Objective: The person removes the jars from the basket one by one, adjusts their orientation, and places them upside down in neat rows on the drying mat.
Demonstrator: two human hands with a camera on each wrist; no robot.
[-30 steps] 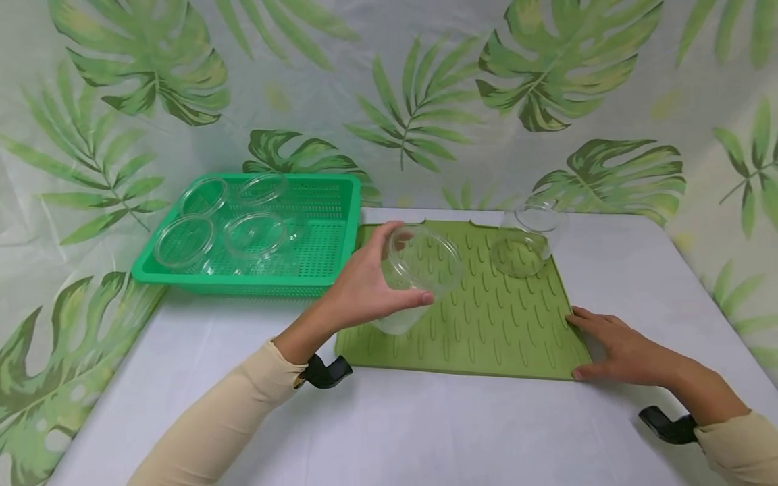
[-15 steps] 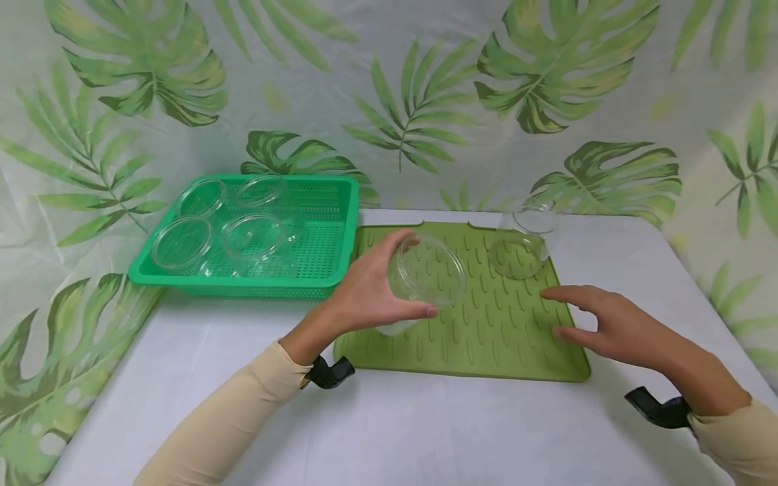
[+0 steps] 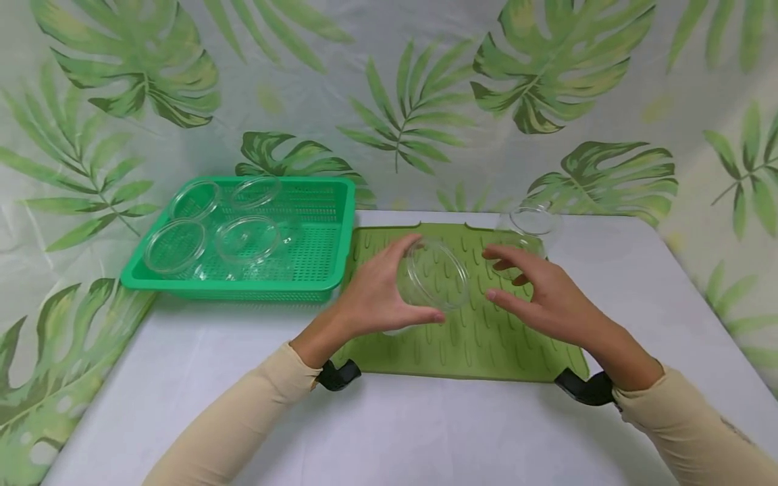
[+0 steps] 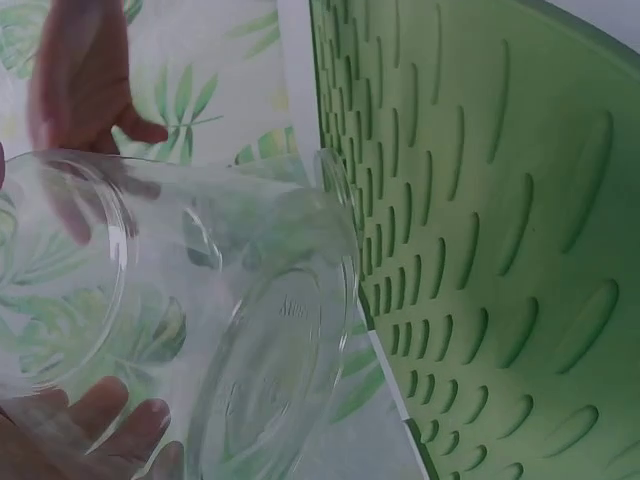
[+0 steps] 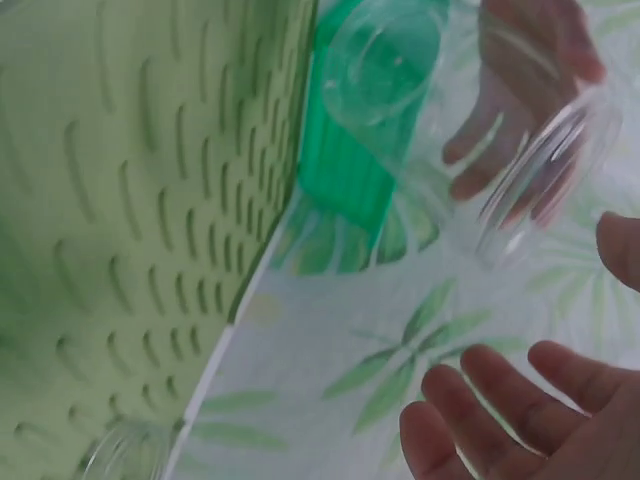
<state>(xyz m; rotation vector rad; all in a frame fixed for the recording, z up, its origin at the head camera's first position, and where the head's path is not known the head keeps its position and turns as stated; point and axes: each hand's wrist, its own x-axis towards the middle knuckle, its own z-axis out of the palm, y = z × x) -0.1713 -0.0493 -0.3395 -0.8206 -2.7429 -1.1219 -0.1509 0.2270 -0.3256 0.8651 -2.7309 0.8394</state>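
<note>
My left hand [image 3: 379, 290] grips a clear plastic cup [image 3: 444, 280] by its side, thumb in front and fingers behind. The cup is tilted above the green ridged mat [image 3: 456, 361], its rim facing right. In the left wrist view, raised lettering shows on the base of the cup [image 4: 270, 370]. My right hand [image 3: 547, 297] hovers over the mat's right part, thumb and fingers spread apart, a short gap from the cup's rim. In the right wrist view nothing lies between the fingers of my right hand [image 5: 530, 420].
Another clear cup [image 3: 535, 223] stands upside down at the mat's back right corner, partly behind my right hand. Left of the mat, a green plastic basket [image 3: 322, 283] holds several clear cups [image 3: 249, 236], rims up. A leaf-print cloth [image 3: 419, 81] hangs behind the white table [image 3: 425, 432].
My right hand has lifted off the mat's right edge and moved left toward the held cup, its fingers spread. The left hand and cup have shifted slightly right, the cup tipping further sideways.
</note>
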